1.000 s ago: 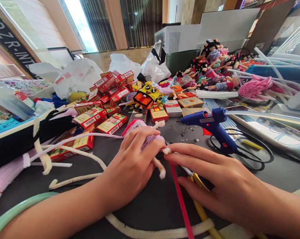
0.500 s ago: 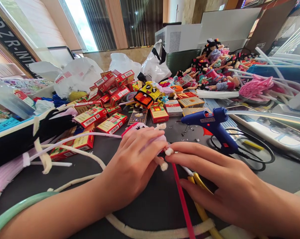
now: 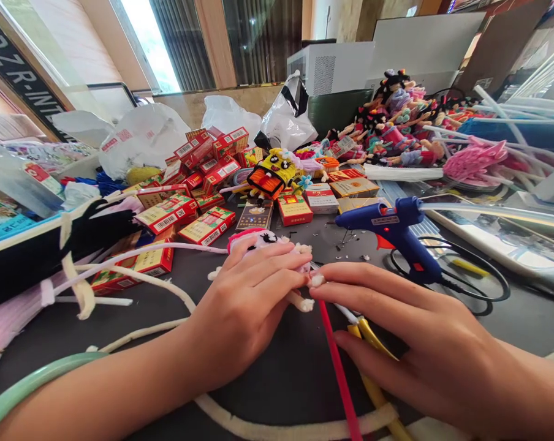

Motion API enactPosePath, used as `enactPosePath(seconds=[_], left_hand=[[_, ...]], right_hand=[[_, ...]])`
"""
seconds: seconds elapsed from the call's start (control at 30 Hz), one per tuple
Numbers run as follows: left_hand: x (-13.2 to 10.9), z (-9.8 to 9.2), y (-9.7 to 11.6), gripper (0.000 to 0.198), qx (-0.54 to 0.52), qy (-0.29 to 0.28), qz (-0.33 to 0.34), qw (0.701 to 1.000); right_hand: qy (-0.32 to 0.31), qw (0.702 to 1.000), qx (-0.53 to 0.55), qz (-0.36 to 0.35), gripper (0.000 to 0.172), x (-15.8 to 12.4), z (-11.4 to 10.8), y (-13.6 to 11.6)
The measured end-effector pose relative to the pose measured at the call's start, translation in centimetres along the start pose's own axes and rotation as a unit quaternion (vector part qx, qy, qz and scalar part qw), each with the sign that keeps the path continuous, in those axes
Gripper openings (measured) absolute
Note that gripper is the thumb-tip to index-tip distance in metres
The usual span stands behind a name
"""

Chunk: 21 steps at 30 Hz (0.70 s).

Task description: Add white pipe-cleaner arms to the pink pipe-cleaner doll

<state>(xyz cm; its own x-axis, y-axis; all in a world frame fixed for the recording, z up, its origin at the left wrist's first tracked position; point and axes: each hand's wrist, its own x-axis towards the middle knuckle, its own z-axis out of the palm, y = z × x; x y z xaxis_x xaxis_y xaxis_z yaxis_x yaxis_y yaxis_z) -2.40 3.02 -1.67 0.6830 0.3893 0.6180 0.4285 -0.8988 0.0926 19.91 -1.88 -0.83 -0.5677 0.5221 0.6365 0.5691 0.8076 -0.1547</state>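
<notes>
My left hand is closed over a small pink-and-white fuzzy pipe-cleaner doll with black eye marks, covering most of it. Short limbs with white tips stick out on its right side. My right hand has its index and middle fingertips around one white tip; the thumb stays apart, lower down. A red pipe cleaner runs from the doll toward the near edge. Beneath my right hand lie yellow-handled scissors, partly hidden. A cream pipe-cleaner strip curves across the dark table.
A blue glue gun with its cable lies at right. Red cigarette boxes and a yellow-and-orange pipe-cleaner figure sit ahead. Many finished dolls are heaped at back right. Black pipe-cleaner bundles lie left.
The doll's pink-topped head shows a little more beyond my left fingers, as that hand has shifted slightly. My right fingertips stay at the white tip.
</notes>
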Motion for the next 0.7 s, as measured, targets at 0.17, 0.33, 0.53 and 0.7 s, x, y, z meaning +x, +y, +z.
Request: enactPosePath(seconds=[0.17, 0.33, 0.53, 0.7], left_hand=[[-0.05, -0.08, 0.06, 0.018, -0.011, 0.002, -0.005, 1.000], [0.08, -0.23, 0.01, 0.022, -0.017, -0.003, 0.014, 1.000], [0.25, -0.42, 0.14, 0.032, -0.022, -0.004, 0.020, 1.000], [0.25, -0.49, 0.26, 0.037, -0.026, -0.021, 0.013, 0.999]], right_hand=[[0.001, 1.000, -0.005, 0.001, 0.033, 0.26, 0.03, 0.00], [-0.001, 1.000, -0.007, 0.001, 0.032, 0.29, 0.02, -0.06], [0.003, 1.000, 0.001, 0.007, 0.032, 0.02, -0.06, -0.13], [-0.001, 1.000, 0.004, 0.002, 0.033, 0.18, 0.10, -0.01]])
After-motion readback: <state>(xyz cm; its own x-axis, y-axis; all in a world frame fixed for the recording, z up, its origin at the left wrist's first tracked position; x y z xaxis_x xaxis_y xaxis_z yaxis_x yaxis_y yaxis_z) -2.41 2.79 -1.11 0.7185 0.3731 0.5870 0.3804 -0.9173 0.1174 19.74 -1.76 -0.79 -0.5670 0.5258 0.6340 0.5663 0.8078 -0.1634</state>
